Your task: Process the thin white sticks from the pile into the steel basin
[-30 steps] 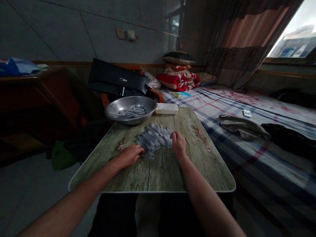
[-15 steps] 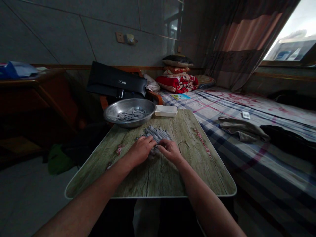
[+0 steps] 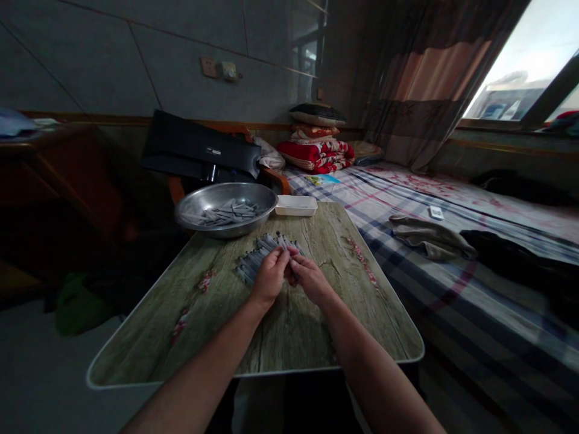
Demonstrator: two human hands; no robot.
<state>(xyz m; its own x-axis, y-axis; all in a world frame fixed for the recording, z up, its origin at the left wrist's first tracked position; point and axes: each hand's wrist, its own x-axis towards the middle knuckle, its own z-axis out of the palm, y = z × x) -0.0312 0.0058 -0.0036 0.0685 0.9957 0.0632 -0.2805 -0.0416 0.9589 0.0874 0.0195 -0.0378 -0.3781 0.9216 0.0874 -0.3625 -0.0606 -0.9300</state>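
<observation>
A pile of several small grey sticks (image 3: pixel 256 258) lies in the middle of a wood-patterned table (image 3: pixel 289 325). My left hand (image 3: pixel 270 278) and my right hand (image 3: pixel 308 278) meet at the near right edge of the pile. Both have their fingers curled and pinched together around some of the grey sticks, which poke out above the fingertips. A metal bowl (image 3: pixel 225 208) at the table's far left corner holds more of the same grey sticks. A shallow white tray (image 3: pixel 296 205) sits just right of the bowl.
A bed with a plaid sheet (image 3: pixel 452 253) runs along the table's right side, with a crumpled cloth (image 3: pixel 427 236) and a small white object (image 3: pixel 436 212) on it. Folded red bedding and pillows (image 3: pixel 316 147) are stacked at the far end. A black monitor (image 3: pixel 199 147) leans behind the bowl.
My hands moved from the pile's two sides to its near right edge and closed together on some sticks. The pile has been pushed into a tighter heap. The view shifted right.
</observation>
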